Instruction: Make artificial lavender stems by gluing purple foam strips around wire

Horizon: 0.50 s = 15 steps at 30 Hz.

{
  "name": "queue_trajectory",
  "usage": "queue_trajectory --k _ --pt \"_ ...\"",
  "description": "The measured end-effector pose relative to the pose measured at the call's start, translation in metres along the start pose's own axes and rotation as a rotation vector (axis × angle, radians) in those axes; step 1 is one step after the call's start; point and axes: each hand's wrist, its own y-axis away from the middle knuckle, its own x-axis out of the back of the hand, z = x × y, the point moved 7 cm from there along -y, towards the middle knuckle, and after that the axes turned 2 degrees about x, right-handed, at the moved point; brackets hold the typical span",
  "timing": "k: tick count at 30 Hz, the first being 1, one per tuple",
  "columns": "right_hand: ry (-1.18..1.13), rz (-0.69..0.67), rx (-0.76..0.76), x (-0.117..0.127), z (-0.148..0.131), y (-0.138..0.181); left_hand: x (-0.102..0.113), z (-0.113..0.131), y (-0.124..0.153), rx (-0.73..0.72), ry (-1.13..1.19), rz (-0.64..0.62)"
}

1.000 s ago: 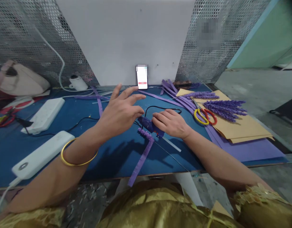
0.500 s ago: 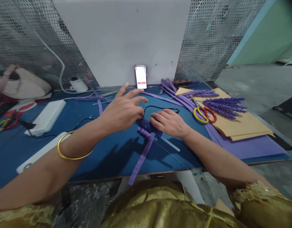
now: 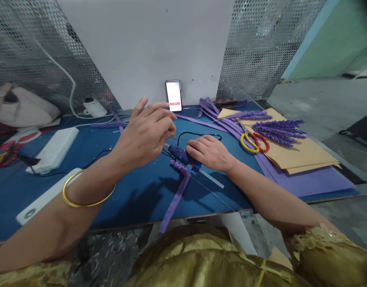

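My right hand (image 3: 211, 153) is wrapped over the body of a dark blue glue gun (image 3: 177, 154), which lies low over the table with its nozzle pointing left. A translucent glue stick (image 3: 213, 179) shows behind the gun. Raised just left of the nozzle is my left hand (image 3: 144, 133), its fingers apart and bent, the thumb close to the index finger; I see nothing held in it. Below the gun lies a purple fringed flower piece (image 3: 179, 166) on a thin wire stem (image 3: 211, 193), with a flat purple strip (image 3: 174, 205) running from it past the table's front edge.
Yellow-and-red scissors (image 3: 253, 142) and purple flower sprigs (image 3: 280, 132) rest on brown paper (image 3: 305, 157) at the right. A lit phone (image 3: 174, 96) leans on the back panel. White power strips (image 3: 54, 149) with cables, more scissors and a bag (image 3: 28, 105) are at the left.
My left hand has drawn up and left, away from the glue gun's nozzle, which is now uncovered. My right hand stays on the gun. The view has shifted slightly.
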Motion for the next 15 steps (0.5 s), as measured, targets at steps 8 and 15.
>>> queue_trajectory --k 8,15 --pt "-0.097 0.005 -0.07 0.002 0.004 0.0 -0.009 0.009 0.032 0.094 0.129 0.111" --pt "-0.076 0.012 -0.056 0.002 0.001 -0.001 -0.023 0.008 0.045 0.145 0.168 0.135"
